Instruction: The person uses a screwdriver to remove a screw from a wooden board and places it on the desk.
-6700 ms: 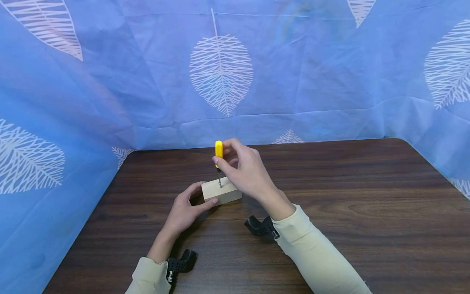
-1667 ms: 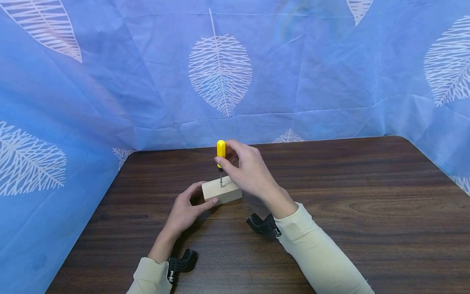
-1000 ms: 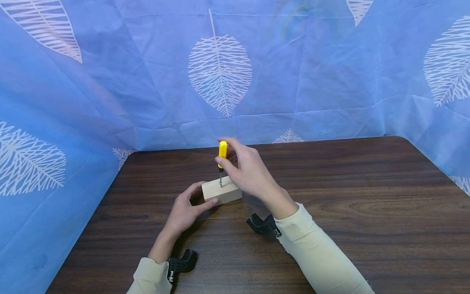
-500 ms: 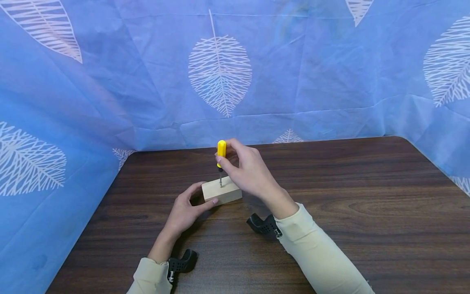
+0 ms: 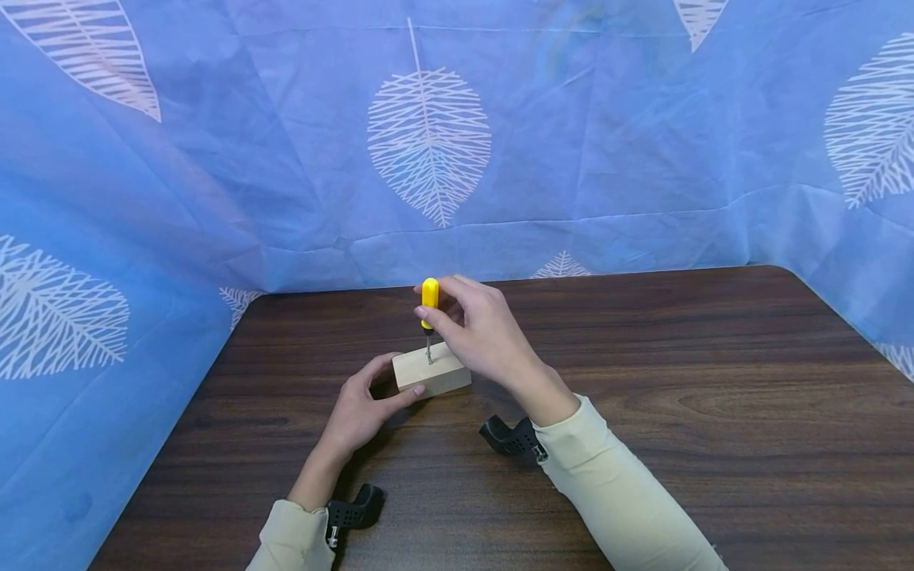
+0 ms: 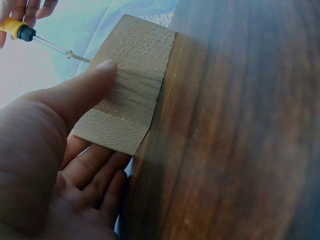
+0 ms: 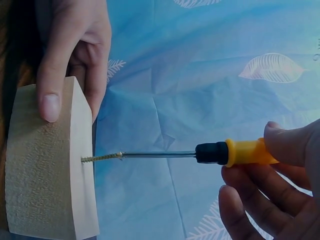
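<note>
A pale wooden block (image 5: 435, 379) lies on the table in the head view. My left hand (image 5: 364, 408) grips its left end, thumb on the near face and fingers behind. A screw (image 7: 100, 157) stands partly sunk in the block's top, its threads showing in both wrist views. My right hand (image 5: 489, 329) pinches the yellow handle of a screwdriver (image 5: 430, 305) between thumb and fingers. The screwdriver stands nearly upright, its tip at the screw head. In the right wrist view the screw tilts slightly from the line of the screwdriver shaft (image 7: 160, 154).
The dark wood-grain table (image 5: 678, 412) stretches out on both sides of the block. A blue cloth with white leaf prints (image 5: 314, 143) hangs behind and along the sides. Black wrist mounts (image 5: 355, 507) jut from both sleeves.
The right fingers shift around the screwdriver handle, which tilts and moves slightly from frame to frame. The block and the left hand stay in place.
</note>
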The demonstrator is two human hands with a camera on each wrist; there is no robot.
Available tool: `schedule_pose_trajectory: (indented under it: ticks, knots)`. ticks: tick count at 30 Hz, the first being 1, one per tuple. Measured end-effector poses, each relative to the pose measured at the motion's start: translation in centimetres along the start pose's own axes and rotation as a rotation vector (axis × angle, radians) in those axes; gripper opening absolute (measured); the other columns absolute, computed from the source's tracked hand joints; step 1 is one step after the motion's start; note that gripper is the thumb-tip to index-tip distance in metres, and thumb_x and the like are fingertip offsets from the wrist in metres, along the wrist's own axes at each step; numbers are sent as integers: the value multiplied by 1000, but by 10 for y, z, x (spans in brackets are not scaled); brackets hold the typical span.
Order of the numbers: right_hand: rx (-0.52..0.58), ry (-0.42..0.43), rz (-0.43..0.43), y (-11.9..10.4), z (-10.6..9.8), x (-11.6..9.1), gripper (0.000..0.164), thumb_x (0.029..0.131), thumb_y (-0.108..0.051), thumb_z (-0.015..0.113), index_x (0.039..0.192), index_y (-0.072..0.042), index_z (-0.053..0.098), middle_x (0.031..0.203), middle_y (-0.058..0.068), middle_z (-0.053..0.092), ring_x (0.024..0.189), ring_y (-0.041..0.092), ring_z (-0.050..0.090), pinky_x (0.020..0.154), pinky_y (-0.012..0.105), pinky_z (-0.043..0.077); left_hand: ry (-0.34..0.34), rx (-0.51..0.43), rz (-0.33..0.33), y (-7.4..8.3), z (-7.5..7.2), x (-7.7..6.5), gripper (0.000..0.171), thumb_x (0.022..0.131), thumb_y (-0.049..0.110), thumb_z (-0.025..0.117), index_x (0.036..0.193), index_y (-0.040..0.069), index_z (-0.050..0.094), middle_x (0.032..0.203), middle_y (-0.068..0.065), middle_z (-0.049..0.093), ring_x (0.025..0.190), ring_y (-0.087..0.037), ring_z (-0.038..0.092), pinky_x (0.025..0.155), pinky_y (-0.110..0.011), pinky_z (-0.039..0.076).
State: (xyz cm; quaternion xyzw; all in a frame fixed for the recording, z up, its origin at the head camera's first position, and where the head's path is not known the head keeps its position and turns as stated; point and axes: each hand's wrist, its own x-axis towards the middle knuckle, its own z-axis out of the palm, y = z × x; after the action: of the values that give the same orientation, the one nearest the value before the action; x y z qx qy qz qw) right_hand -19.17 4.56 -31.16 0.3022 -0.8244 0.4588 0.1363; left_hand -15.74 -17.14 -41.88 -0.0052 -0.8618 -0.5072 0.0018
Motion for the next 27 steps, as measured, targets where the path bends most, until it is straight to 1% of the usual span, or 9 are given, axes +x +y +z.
schedule_pose_trajectory:
  ticks: [3,6,8,12,16,22,27]
  knots:
    - [20,-5,21,0,-1,0,32,103,-17,75,133,-7,68,106,5,77,84,15,70,79,31,61,1,6,-4,0,0,0,63,92,39,88,148,26,63,148,-5,66,140,-29,57,121,-63,38]
    - [53,2,48,0,-1,0,37,102,-18,77,134,-7,62,109,5,79,86,15,72,81,32,62,2,9,-9,-1,0,0,63,92,39,88,148,26,62,149,-5,66,141,-29,56,121,-64,37]
    - [67,9,68,0,-1,0,34,101,-20,78,128,-9,61,108,3,79,88,14,73,83,32,62,1,8,-11,-1,0,0,63,92,39,88,148,27,62,149,-5,66,141,-29,55,122,-64,36]
    - [73,18,88,0,-1,-1,27,100,-25,79,119,-12,64,103,0,77,86,12,72,81,32,61,-2,10,-11,0,0,0,63,92,40,87,148,27,62,149,-5,65,142,-30,55,122,-65,35]
    - [60,27,82,-1,-2,-2,23,100,-22,80,115,-12,67,100,1,78,84,12,72,80,33,62,-7,5,-11,1,0,0,63,92,40,87,148,27,63,148,-5,66,142,-29,55,123,-65,35]
    - [45,20,60,-3,-2,-1,20,100,-16,78,116,-8,70,102,4,79,85,14,74,81,33,62,-3,2,-17,2,0,0,64,92,40,88,148,27,62,148,-5,66,142,-30,55,122,-64,36]
    - [46,17,54,-1,-1,-1,20,102,-20,76,117,-9,70,105,2,79,86,12,74,82,31,62,0,4,-28,2,1,-1,64,92,39,88,149,27,62,150,-5,64,145,-30,53,124,-65,34]
